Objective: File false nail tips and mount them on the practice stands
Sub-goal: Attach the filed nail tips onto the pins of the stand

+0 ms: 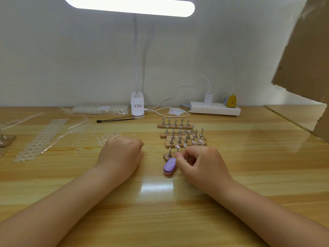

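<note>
While the left hand point(122, 154) rests fisted and apparently empty on the table point(160, 202), the right hand point(199, 164) curls at the nearest practice stand point(169, 155); any pinched tip cannot be confirmed. Purple nail buffer point(170, 166) lies beside it, long axis pointing away toward the stands.

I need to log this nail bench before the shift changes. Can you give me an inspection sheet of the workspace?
Surface: glossy light wooden table.
Job's things: wooden practice stands with metal pegs, some with clear nail tips; purple oval nail file block lying flat.
Clutter: clear plastic tip strips, packet.
Grippers: left hand fisted; right hand at nearest stand, grip unclear.
Cables: white lamp cord to power strip.
Surroundings: clip lamp, cardboard.
</note>
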`<move>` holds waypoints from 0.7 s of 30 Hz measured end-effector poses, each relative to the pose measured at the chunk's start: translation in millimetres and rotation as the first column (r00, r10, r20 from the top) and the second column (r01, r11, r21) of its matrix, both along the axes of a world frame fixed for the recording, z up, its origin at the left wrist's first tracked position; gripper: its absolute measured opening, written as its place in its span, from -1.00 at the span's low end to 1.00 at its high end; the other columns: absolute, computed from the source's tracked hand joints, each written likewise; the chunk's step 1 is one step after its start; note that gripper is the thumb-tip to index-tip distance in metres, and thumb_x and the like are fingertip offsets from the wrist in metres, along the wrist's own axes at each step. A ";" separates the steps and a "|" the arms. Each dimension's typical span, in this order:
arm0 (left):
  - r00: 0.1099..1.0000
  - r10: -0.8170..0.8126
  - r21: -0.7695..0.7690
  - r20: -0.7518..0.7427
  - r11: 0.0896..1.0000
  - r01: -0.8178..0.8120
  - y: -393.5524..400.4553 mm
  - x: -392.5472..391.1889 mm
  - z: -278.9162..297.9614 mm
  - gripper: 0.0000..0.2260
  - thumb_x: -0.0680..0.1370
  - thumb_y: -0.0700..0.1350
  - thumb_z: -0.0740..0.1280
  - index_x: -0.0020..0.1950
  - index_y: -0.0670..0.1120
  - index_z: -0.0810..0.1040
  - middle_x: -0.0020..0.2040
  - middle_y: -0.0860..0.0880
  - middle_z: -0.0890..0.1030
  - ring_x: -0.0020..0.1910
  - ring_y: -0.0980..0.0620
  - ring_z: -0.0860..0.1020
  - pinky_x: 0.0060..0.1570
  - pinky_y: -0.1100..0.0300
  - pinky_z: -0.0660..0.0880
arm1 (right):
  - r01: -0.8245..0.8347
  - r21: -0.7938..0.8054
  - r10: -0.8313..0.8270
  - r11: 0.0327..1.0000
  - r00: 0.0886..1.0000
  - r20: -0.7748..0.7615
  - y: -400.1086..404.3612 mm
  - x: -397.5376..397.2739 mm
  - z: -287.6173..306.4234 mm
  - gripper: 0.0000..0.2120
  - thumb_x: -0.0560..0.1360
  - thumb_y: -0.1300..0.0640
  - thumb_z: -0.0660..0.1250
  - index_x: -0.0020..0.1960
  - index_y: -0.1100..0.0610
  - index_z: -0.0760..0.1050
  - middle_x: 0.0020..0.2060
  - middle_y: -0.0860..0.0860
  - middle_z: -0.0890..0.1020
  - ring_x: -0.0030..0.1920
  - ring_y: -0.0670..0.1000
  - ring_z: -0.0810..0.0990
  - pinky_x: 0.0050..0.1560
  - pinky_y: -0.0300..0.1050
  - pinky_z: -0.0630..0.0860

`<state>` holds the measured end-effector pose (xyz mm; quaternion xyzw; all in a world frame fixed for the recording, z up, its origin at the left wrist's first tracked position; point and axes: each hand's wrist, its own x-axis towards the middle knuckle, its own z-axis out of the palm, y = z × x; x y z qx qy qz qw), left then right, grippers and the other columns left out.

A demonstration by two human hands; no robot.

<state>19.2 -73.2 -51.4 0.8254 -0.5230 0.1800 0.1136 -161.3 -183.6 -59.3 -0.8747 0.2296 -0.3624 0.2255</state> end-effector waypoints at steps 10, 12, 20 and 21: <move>0.846 -0.360 -0.302 0.394 0.818 0.489 3.2 -22.2 7.3 -0.77 0.35 -0.46 0.41 -0.05 -0.24 0.66 -0.22 -0.13 0.66 -0.31 -0.15 0.58 -0.31 0.02 0.55 | -0.271 0.603 0.169 0.750 0.960 0.221 3.5 2.0 12.1 -0.43 0.39 -0.27 0.31 -0.19 0.30 0.61 -0.54 0.09 0.48 -0.52 -0.21 0.47 -0.21 -0.23 0.45; 0.814 -0.385 -0.282 0.436 0.800 0.529 3.3 -28.4 7.2 -0.74 0.34 -0.46 0.41 -0.04 -0.24 0.67 -0.18 -0.13 0.66 -0.28 -0.15 0.58 -0.27 0.04 0.55 | -0.306 0.668 0.151 0.678 0.948 0.280 1.8 2.1 12.1 -0.52 0.43 -0.21 0.33 -0.11 0.25 0.64 -0.56 0.02 0.44 -0.56 -0.18 0.41 -0.35 -0.31 0.41; 0.833 -0.356 -0.414 0.423 0.742 0.528 5.5 -36.6 4.0 -0.87 0.46 -0.17 0.41 -0.03 -0.09 0.68 -0.01 -0.03 0.67 -0.12 -0.09 0.62 -0.12 0.04 0.51 | -0.310 0.748 0.065 0.587 0.939 0.339 -1.0 2.1 9.7 -0.77 0.55 0.16 0.28 -0.19 0.19 0.65 -0.54 0.05 0.40 -0.59 -0.09 0.30 -0.59 -0.31 0.24; 0.876 -0.370 -0.475 0.311 0.738 0.480 5.9 -41.0 3.1 -0.79 0.47 -0.06 0.37 0.06 -0.10 0.64 0.07 -0.04 0.63 -0.05 -0.07 0.59 -0.05 0.05 0.48 | -0.319 0.739 0.085 0.593 0.938 0.337 -0.8 1.6 10.3 -0.78 0.55 0.16 0.28 -0.18 0.19 0.65 -0.54 0.05 0.41 -0.59 -0.09 0.31 -0.58 -0.31 0.25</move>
